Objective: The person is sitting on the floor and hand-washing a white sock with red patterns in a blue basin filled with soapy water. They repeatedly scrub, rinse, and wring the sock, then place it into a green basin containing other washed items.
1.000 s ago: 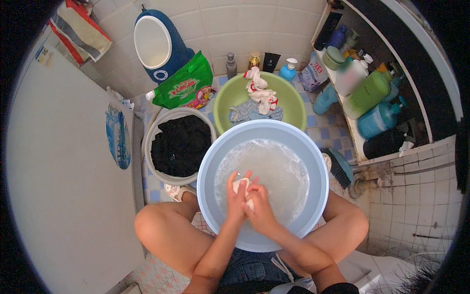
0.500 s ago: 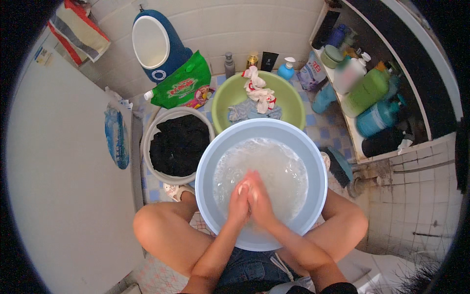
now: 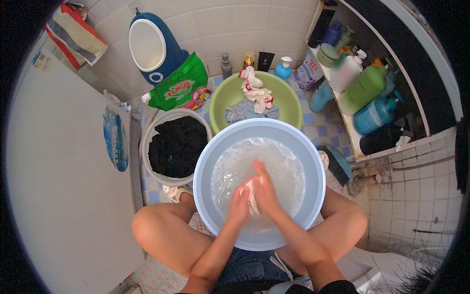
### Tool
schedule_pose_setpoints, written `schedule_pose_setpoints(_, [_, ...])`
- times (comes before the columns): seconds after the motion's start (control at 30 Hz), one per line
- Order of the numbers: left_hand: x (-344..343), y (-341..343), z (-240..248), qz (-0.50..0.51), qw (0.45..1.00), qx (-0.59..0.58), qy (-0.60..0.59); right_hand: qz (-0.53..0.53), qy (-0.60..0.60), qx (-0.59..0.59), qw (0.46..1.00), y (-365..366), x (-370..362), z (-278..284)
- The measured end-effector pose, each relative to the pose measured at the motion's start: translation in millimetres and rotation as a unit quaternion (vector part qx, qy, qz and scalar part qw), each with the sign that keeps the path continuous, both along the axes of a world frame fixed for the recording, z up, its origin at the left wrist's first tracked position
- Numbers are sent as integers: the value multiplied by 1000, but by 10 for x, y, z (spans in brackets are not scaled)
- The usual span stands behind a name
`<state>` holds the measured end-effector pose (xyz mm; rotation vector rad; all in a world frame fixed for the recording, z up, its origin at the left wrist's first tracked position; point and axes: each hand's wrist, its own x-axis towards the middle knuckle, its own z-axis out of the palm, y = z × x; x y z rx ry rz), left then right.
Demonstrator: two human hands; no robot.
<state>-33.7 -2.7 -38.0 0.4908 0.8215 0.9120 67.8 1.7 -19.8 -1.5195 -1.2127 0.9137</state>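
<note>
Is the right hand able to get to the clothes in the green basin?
Probably yes. The right hand is in the blue basin, rubbing a white cloth with the left hand. The green basin sits just beyond it, open-topped, with nothing covering the clothes.

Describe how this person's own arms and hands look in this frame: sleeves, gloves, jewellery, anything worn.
Both forearms enter from the lower edge and are bare. The left hand and right hand wear no gloves; no ring, watch or bracelet can be made out. A bit of black sleeve shows high on the right arm at the frame's bottom. The left arm shows no sleeve in view.
</note>
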Motion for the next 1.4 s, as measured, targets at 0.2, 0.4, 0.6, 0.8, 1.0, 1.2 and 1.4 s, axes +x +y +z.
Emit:
schedule_pose_setpoints(0.2, [-39,109,23,91,996,6,-20,93,-69,51,992,-239,-327,39])
schedule_pose_setpoints(0.4, [-14,80,131,38,999,-16,7,57,-130,31,989,-68,-95,80])
schedule_pose_setpoints(0.6, [-75,183,310,117,993,-7,-20,17,228,-151,962,66,267,48])
schedule_pose_setpoints(0.8, [-189,364,430,190,976,15,-102,116,342,-138,922,-69,57,69])
schedule_pose_setpoints(1.0, [-248,414,318,209,969,101,82,50,125,-194,972,-12,166,178])
schedule_pose_setpoints(1.2, [-284,376,322,-59,851,298,428,-1,51,-103,993,35,404,474])
schedule_pose_setpoints(1.4, [-146,286,448,-154,790,386,451,135,42,-8,990,1,429,778])
